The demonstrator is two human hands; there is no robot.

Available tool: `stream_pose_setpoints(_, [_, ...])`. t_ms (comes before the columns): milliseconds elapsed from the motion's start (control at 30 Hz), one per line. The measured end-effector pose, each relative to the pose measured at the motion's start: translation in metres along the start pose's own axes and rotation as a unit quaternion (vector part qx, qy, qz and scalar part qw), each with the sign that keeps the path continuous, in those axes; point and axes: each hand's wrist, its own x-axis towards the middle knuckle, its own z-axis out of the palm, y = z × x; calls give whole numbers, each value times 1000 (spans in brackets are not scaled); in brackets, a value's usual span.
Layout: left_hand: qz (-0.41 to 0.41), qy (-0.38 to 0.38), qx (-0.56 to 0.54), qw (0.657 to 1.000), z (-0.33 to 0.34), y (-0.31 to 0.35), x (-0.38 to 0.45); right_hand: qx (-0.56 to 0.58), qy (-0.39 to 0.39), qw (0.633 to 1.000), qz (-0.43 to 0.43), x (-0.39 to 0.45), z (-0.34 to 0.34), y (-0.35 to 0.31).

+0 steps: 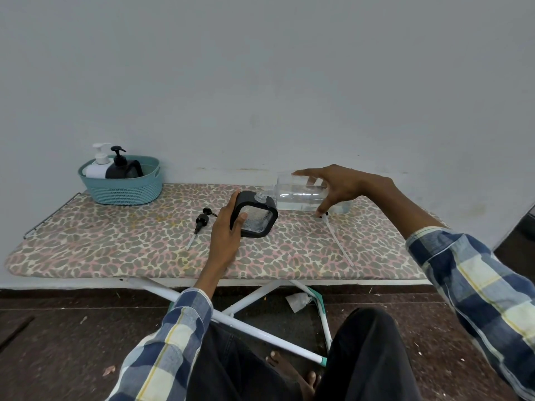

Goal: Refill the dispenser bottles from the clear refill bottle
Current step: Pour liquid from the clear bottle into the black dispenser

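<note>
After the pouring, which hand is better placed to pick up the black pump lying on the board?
Probably the left hand: the black pump lies just beside it, while the right hand is farther away, holding the clear refill bottle.

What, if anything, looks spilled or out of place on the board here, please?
No spill shows. Two pump heads lie loose on the board: one left of the black dispenser, another under the clear refill bottle. A crumpled tissue lies on the floor.

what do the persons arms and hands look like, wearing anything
Both arms wear long sleeves in a blue, white and pale yellow check, cuffs buttoned at the wrists. The left hand and right hand are bare: no gloves, rings or watch visible.
</note>
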Motion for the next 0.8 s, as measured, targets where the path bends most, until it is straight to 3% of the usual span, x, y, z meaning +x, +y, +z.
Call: stream_pose_setpoints(800, [-6, 1, -24, 1000, 0, 2, -1, 2, -3, 1000, 1, 2, 0, 0])
